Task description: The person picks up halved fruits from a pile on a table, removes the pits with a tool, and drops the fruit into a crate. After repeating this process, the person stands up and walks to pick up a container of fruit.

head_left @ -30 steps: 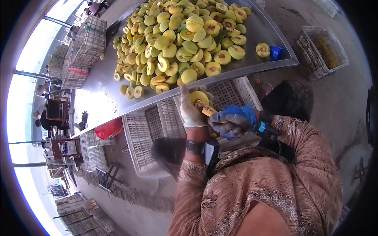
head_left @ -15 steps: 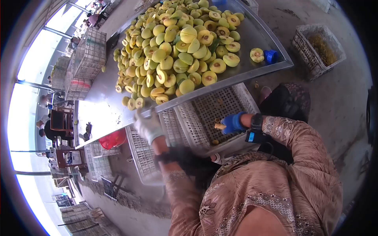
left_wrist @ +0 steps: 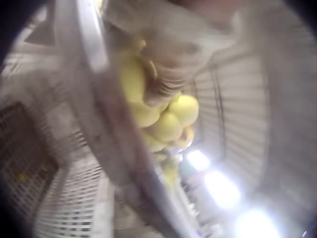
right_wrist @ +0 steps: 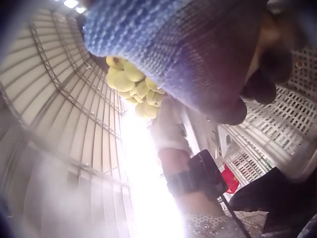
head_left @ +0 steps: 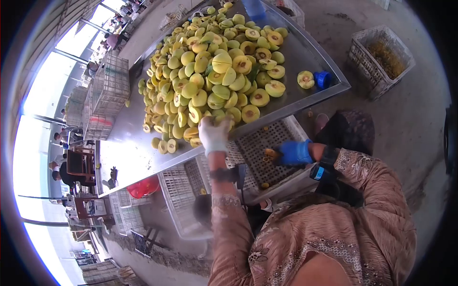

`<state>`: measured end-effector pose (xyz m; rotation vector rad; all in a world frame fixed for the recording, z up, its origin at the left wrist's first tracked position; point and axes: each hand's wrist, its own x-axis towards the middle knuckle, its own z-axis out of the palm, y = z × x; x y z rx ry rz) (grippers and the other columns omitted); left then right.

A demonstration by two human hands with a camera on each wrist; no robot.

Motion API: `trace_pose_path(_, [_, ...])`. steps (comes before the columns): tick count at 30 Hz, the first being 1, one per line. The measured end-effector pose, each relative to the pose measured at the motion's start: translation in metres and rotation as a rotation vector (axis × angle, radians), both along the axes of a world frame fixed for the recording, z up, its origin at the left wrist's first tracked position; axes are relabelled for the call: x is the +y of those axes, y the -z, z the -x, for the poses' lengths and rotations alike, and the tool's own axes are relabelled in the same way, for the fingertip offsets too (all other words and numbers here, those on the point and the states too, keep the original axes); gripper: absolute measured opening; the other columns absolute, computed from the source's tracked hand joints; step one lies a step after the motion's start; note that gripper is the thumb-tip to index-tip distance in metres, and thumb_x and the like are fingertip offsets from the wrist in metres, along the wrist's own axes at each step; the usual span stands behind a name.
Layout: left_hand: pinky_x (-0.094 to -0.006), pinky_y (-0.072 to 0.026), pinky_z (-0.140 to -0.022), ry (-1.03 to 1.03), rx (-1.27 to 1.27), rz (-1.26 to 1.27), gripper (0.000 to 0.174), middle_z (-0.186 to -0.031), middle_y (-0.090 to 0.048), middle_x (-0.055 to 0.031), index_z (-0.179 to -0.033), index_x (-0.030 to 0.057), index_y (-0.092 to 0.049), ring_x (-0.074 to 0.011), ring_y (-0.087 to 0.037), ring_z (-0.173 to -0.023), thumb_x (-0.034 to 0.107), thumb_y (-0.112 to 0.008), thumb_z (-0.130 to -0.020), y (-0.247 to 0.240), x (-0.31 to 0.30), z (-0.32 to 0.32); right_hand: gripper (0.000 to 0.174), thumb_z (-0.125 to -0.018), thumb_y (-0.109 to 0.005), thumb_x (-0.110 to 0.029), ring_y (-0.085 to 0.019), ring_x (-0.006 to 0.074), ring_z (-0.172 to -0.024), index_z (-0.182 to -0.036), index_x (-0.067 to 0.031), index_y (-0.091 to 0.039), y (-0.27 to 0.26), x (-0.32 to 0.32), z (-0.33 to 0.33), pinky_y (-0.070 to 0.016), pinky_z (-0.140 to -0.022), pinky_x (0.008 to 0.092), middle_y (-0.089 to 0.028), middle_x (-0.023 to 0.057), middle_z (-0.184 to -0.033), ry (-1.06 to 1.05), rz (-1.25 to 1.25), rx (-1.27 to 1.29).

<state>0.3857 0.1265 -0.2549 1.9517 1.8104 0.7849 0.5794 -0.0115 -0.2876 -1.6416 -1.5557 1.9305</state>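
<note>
Your L hand lies on the fruit pile, at its 6 o'clock edge, grip I cannot tell; R hand, 4 o'clock from L, clenches small orange tool over white crate.

A steel desk stretches away from the left hand, which is at its near edge. Just beyond the hand lies a broad heap of halved yellow fruit. Well to the hand's right sit a lone fruit half and a blue cap, side by side. Far to its left stand wire crates.
</note>
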Motion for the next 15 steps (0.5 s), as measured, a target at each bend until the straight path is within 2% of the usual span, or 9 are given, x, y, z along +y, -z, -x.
trace_pose_path(1, [-0.0330, -0.0496, -0.073, -0.064, -0.579, 0.143, 0.047, -0.097, -0.060, -0.0104, -0.105, 0.0006, -0.058, -0.0243, -0.060, -0.085, 0.027, -0.077, -0.072, -0.002, 0.000, 0.003, 0.034, -0.085, -0.062, -0.030, -0.050, 0.0136, -0.049, -0.106, -0.0042, -0.054, 0.009, 0.000, 0.000, -0.0415, -0.043, 0.0286, -0.052, 0.0034, -0.066, 0.039, -0.081, 0.035])
trace_pose_path(2, [-0.0328, -0.0498, -0.069, -0.051, -0.852, 0.227, 0.044, -0.097, -0.059, -0.0085, -0.108, 0.0018, -0.055, -0.0233, -0.060, -0.085, 0.029, -0.071, -0.078, -0.006, -0.005, 0.015, 0.033, -0.086, -0.062, -0.029, -0.050, 0.0128, -0.048, -0.106, -0.0042, -0.053, 0.015, 0.000, 0.001, -0.0405, -0.041, 0.0277, -0.052, 0.0031, -0.066, 0.075, -0.159, 0.068])
trace_pose_path(4, [-0.0341, -0.0500, -0.067, 0.155, -1.375, 0.229, 0.044, -0.098, -0.059, -0.0096, -0.113, 0.0031, -0.051, -0.0231, -0.060, -0.082, 0.033, -0.063, -0.083, -0.008, -0.018, 0.024, 0.032, -0.087, -0.061, -0.027, -0.048, 0.0118, -0.045, -0.106, -0.0041, -0.051, -0.001, 0.001, 0.002, -0.0386, -0.039, 0.0266, -0.051, 0.0027, -0.064, 0.145, -0.168, 0.206])
trace_pose_path(5, [-0.0343, -0.0507, -0.067, 0.235, -1.429, 0.287, 0.046, -0.098, -0.060, -0.0103, -0.116, 0.0038, -0.048, -0.0238, -0.060, -0.081, 0.036, -0.058, -0.085, -0.011, -0.023, 0.027, 0.031, -0.087, -0.061, -0.026, -0.048, 0.0114, -0.044, -0.106, -0.0040, -0.050, -0.012, 0.002, 0.003, -0.0376, -0.038, 0.0260, -0.051, 0.0025, -0.063, 0.178, -0.174, 0.274])
trace_pose_path(8, [-0.0334, -0.0497, -0.064, 0.349, -1.579, 0.505, 0.045, -0.096, -0.060, -0.0089, -0.114, 0.0057, -0.050, -0.0232, -0.059, -0.078, 0.041, -0.054, -0.087, -0.009, -0.035, 0.029, 0.029, -0.088, -0.060, -0.024, -0.047, 0.0110, -0.042, -0.104, -0.0030, -0.050, -0.043, 0.000, 0.012, -0.0368, -0.037, 0.0262, -0.050, 0.0029, -0.061, 0.237, -0.160, 0.363])
trace_pose_path(10, [-0.0289, -0.0447, -0.056, 0.222, -1.281, 0.298, 0.051, -0.090, -0.059, -0.0050, -0.113, 0.0079, -0.052, -0.0193, -0.056, -0.069, 0.053, -0.045, -0.089, -0.008, -0.045, 0.016, 0.033, -0.089, -0.059, -0.026, -0.045, 0.0080, -0.042, -0.112, -0.0051, -0.048, -0.048, 0.002, 0.018, -0.0367, -0.037, 0.0225, -0.050, 0.0009, -0.062, 0.232, -0.149, 0.355])
trace_pose_path(12, [-0.0259, -0.0418, -0.052, 0.101, -1.512, 0.476, 0.055, -0.088, -0.058, -0.0032, -0.111, 0.0088, -0.052, -0.0169, -0.054, -0.065, 0.058, -0.042, -0.089, -0.015, -0.059, 0.010, 0.035, -0.089, -0.059, -0.027, -0.045, 0.0066, -0.043, -0.115, -0.0061, -0.048, -0.052, 0.003, 0.024, -0.0367, -0.037, 0.0209, -0.050, 0.0000, -0.062, 0.231, -0.153, 0.345])
trace_pose_path(15, [-0.0253, -0.0419, -0.049, 0.047, -1.462, 0.440, 0.054, -0.087, -0.058, -0.0024, -0.109, 0.0096, -0.053, -0.0144, -0.055, -0.067, 0.058, -0.041, -0.091, -0.012, -0.067, 0.008, 0.037, -0.089, -0.060, -0.028, -0.045, 0.0065, -0.042, -0.116, -0.0062, -0.048, -0.055, 0.004, 0.033, -0.0363, -0.037, 0.0211, -0.050, 0.0001, -0.061, 0.239, -0.179, 0.334])
